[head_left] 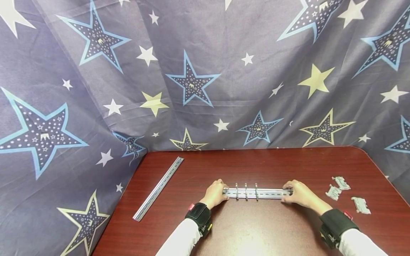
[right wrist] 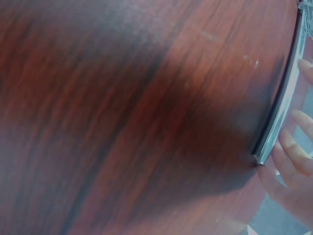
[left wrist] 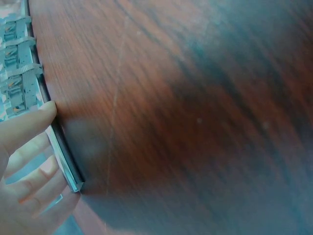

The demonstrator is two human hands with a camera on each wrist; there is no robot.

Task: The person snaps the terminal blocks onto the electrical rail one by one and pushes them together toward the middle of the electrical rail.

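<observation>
A slotted metal DIN rail (head_left: 272, 193) lies crosswise in front of me in the head view. Several thin upright terminal blocks, three by my look, cross it left of its middle, one of them the middle block (head_left: 246, 192). My left hand (head_left: 215, 193) grips the rail's left end, thumb on the near edge and fingers beyond; the left wrist view shows the thumb (left wrist: 46, 111) against the edge. At the other end, my right hand (head_left: 299, 193) holds the rail between thumb and fingers. Only part of those fingers (right wrist: 293, 152) appears in the right wrist view.
A second, longer-looking bare DIN rail (head_left: 158, 188) lies slanted on the left of the brown table (head_left: 256, 163). Loose pale terminal blocks lie at the right, one (head_left: 361, 205) nearer than the other two. A star-patterned curtain (head_left: 205, 117) hangs behind the table and at its sides.
</observation>
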